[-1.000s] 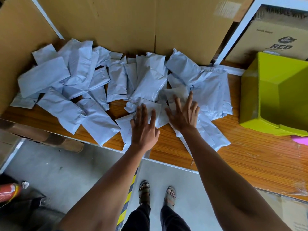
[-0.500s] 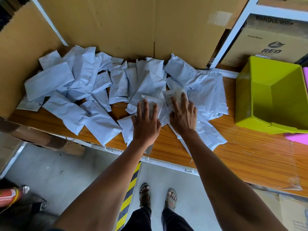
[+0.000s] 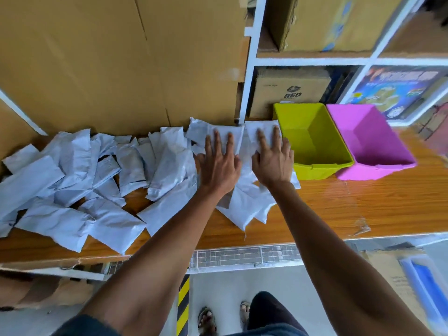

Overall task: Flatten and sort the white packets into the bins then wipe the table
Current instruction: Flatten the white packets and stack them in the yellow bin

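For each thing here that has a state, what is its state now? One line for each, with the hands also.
left hand: open, fingers straight, pressing on a packet
right hand: open, fingers straight, pressing on a packet
white packets: piled loose on the table, many crumpled, none in a bin
green bin: upright, empty
pink bin: upright, empty, beside the green bin

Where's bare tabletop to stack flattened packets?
Free: wooden table strip in front of the green bin and pink bin, right of the right hand, out to the front edge. Small gap mid-pile near. Crowded: white packets cover the left half; both hands, left hand, press packets beside the green bin.
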A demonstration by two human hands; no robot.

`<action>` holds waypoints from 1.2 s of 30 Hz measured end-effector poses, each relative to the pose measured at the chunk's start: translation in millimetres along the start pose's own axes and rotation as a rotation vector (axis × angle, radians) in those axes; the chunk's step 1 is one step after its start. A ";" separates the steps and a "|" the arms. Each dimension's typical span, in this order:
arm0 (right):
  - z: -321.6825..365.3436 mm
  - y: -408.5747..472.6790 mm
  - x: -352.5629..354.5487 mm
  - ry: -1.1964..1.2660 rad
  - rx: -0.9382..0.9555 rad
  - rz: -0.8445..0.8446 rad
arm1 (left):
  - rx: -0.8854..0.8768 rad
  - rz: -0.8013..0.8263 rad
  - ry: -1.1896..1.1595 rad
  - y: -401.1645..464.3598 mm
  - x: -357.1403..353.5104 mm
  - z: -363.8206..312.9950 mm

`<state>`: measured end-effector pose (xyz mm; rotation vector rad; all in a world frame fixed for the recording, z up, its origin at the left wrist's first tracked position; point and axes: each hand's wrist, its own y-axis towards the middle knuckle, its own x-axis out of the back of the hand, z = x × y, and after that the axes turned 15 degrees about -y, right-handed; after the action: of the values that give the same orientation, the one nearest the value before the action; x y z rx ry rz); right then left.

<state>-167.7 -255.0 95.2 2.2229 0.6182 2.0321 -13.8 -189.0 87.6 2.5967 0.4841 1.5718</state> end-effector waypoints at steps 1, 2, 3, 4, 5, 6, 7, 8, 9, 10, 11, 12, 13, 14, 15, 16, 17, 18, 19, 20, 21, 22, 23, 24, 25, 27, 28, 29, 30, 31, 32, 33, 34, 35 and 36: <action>-11.5 2.1 1.7 0.001 -0.024 -0.016 | -0.017 0.004 -0.007 4.5 -1.8 -11.2; -24.9 4.6 3.2 -0.001 -0.050 -0.038 | -0.039 0.012 -0.016 9.7 -3.6 -24.3; -37.7 7.3 3.8 -0.002 -0.071 -0.056 | -0.062 0.021 -0.023 14.7 -5.9 -36.7; -49.9 11.8 3.2 -0.003 -0.089 -0.064 | -0.084 0.027 -0.024 20.5 -9.3 -48.8; -61.8 17.2 2.5 -0.003 -0.106 -0.058 | -0.102 0.030 -0.026 27.2 -13.3 -60.9; -71.5 22.6 0.3 -0.004 -0.120 -0.045 | -0.110 0.033 -0.034 33.5 -17.1 -71.1; -82.7 29.1 -2.3 -0.011 -0.134 -0.034 | -0.115 0.041 -0.041 41.9 -22.3 -82.8; -93.0 35.6 -6.2 -0.018 -0.144 -0.027 | -0.117 0.048 -0.047 50.4 -29.0 -93.2; -103.0 43.0 -10.7 -0.026 -0.149 -0.020 | -0.120 0.057 -0.047 59.7 -37.4 -102.8; -113.1 51.4 -16.1 -0.029 -0.155 -0.008 | -0.120 0.069 -0.047 69.5 -46.3 -111.9; -120.9 59.1 -21.7 -0.030 -0.158 0.010 | -0.118 0.080 -0.050 77.9 -53.5 -118.7; -130.1 69.4 -28.9 -0.030 -0.161 0.039 | -0.115 0.091 -0.051 88.2 -61.8 -126.3; -138.3 79.7 -36.5 -0.029 -0.157 0.075 | -0.106 0.097 -0.049 97.8 -69.6 -132.7; -145.4 91.0 -44.8 -0.033 -0.144 0.106 | -0.097 0.101 -0.041 108.1 -77.6 -138.0; -151.8 102.1 -53.0 -0.035 -0.130 0.133 | -0.086 0.108 -0.027 118.8 -85.7 -142.2; -156.0 111.4 -59.6 -0.034 -0.118 0.153 | -0.074 0.111 -0.014 127.2 -91.8 -144.6; -160.6 123.1 -67.5 -0.030 -0.107 0.177 | -0.062 0.115 -0.001 137.9 -98.7 -147.6; -163.2 132.2 -74.6 -0.025 -0.099 0.199 | -0.050 0.113 0.008 146.0 -104.2 -148.7; -165.5 141.6 -82.2 -0.020 -0.087 0.223 | -0.040 0.110 0.016 154.5 -109.5 -149.8; -168.2 151.8 -91.3 -0.016 -0.074 0.248 | -0.027 0.114 0.024 164.4 -115.0 -151.7; -169.5 158.6 -99.1 -0.019 -0.059 0.265 | -0.014 0.116 0.027 171.1 -118.5 -151.7; -172.0 166.5 -108.6 -0.026 -0.042 0.284 | 0.000 0.122 0.027 178.7 -123.2 -152.9; -174.9 173.6 -118.0 -0.035 -0.029 0.303 | 0.014 0.124 0.027 185.2 -127.4 -154.4; -177.2 179.7 -127.6 -0.045 -0.018 0.323 | 0.024 0.126 0.027 190.7 -131.3 -155.1; -179.1 184.6 -136.9 -0.055 -0.009 0.352 | 0.033 0.131 0.031 194.8 -135.1 -155.8; -180.7 192.0 -152.8 -0.073 0.006 0.414 | 0.043 0.135 0.036 200.0 -141.7 -155.2; -181.1 195.4 -160.5 -0.080 0.009 0.446 | 0.043 0.136 0.035 202.6 -145.6 -154.4; -181.7 197.9 -167.4 -0.088 0.010 0.478 | 0.044 0.137 0.029 205.0 -149.0 -153.9; -182.5 200.0 -174.7 -0.100 0.010 0.509 | 0.046 0.139 0.025 207.4 -152.0 -153.6; -183.7 200.8 -180.6 -0.112 0.009 0.538 | 0.044 0.136 0.023 208.9 -154.4 -153.1; -185.8 201.7 -187.0 -0.121 0.011 0.569 | 0.041 0.133 0.026 210.9 -157.2 -153.3; -188.1 202.1 -193.4 -0.129 0.017 0.603 | 0.039 0.131 0.030 212.4 -160.0 -154.2; -189.7 201.3 -199.6 -0.137 0.027 0.632 | 0.039 0.131 0.036 213.5 -162.1 -154.9; -190.6 199.8 -205.2 -0.140 0.039 0.657 | 0.042 0.134 0.040 214.6 -164.2 -155.8; -191.0 197.2 -211.1 -0.134 0.050 0.679 | 0.045 0.139 0.043 215.1 -165.7 -156.6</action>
<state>-313.8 -547.9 -17.6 2.8430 -0.1346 2.0866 -171.8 -458.9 67.8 2.6881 0.3520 1.6804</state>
